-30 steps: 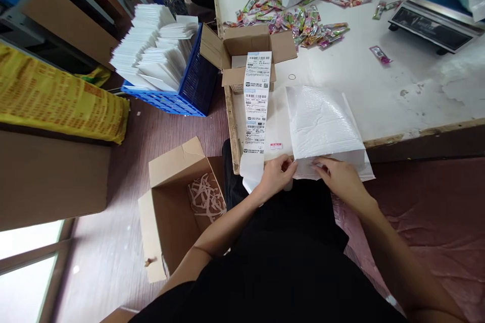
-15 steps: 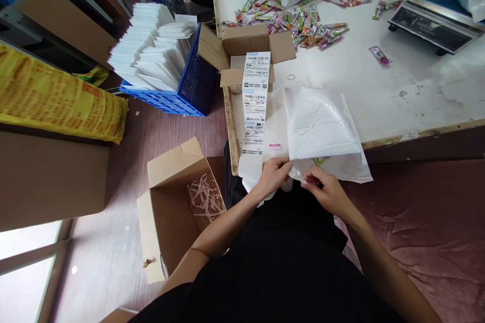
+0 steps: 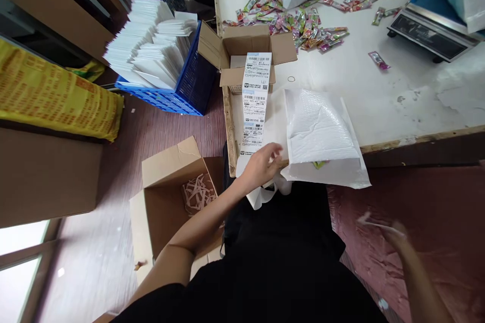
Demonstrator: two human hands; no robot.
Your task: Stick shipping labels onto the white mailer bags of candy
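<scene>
The white table (image 3: 397, 91) spans the upper right. Left of it is a yellow sack (image 3: 56, 91), its red characters too blurred to read. The white padded bag (image 3: 322, 131) lies at the table's near edge, mouth toward the person, a bit of green wrapper (image 3: 320, 164) showing inside. Beside it, the label strip (image 3: 253, 106) bears barcodes and Chinese print (tiny stuff, mostly unreadable). The left hand (image 3: 263, 164), fingers curled and apart, hovers between them; the blurred right hand (image 3: 396, 234) has its fingers clamped on a thin white strip (image 3: 373, 222).
</scene>
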